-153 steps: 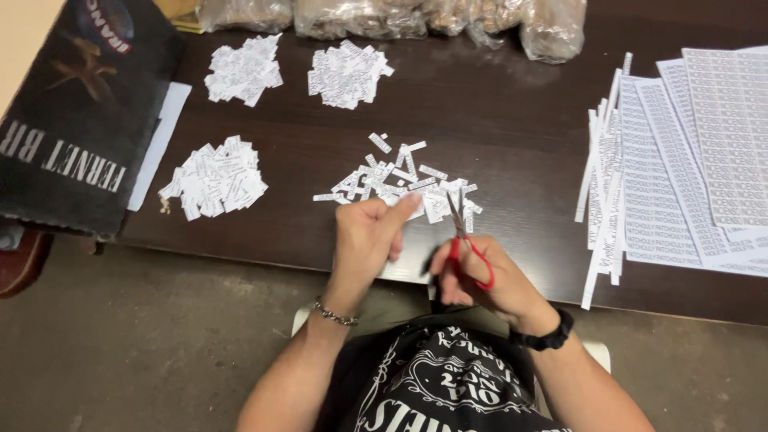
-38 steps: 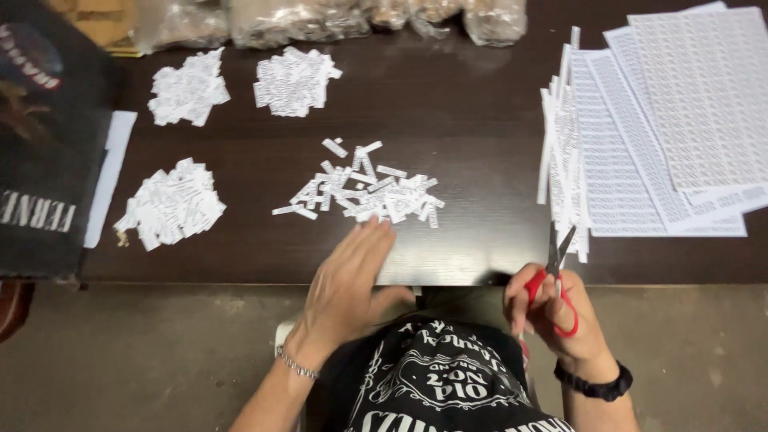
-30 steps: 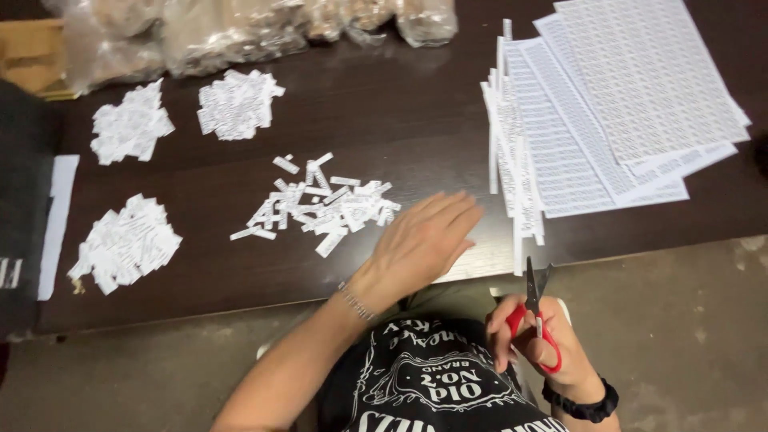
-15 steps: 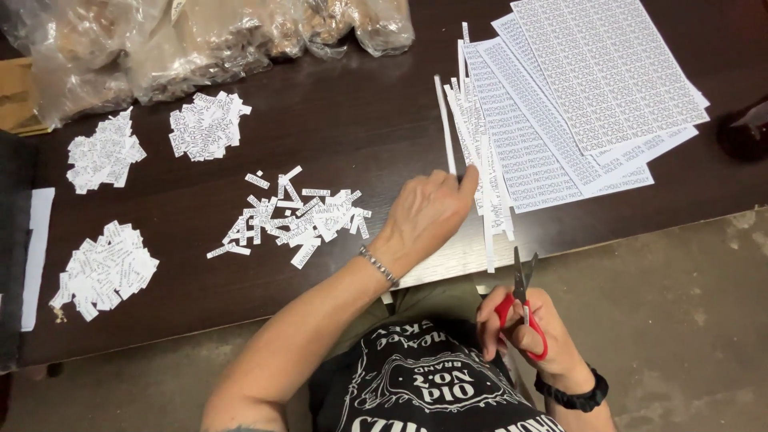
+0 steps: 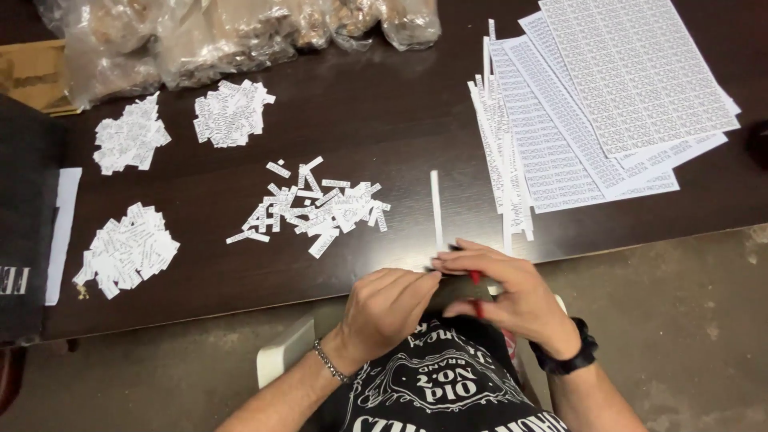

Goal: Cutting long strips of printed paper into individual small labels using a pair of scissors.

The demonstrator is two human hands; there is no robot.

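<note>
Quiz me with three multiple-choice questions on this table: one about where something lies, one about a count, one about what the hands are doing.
1. Where do the printed sheets lie?
A. right side of the table
B. on the floor
C. left edge

2. How many piles of cut paper slips are on the table?
A. one
B. four
C. nine

3. What does the left hand pinch?
A. a plastic bag
B. nothing
C. a paper strip

A: they fan out at upper right.
B: three tidy piles, one loose pile.
C: its fingertips meet the strip's near end, by the right hand.

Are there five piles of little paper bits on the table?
No, four piles show: three tidy heaps on the left and one loose scatter of cut slips in the middle of the dark table.
</note>
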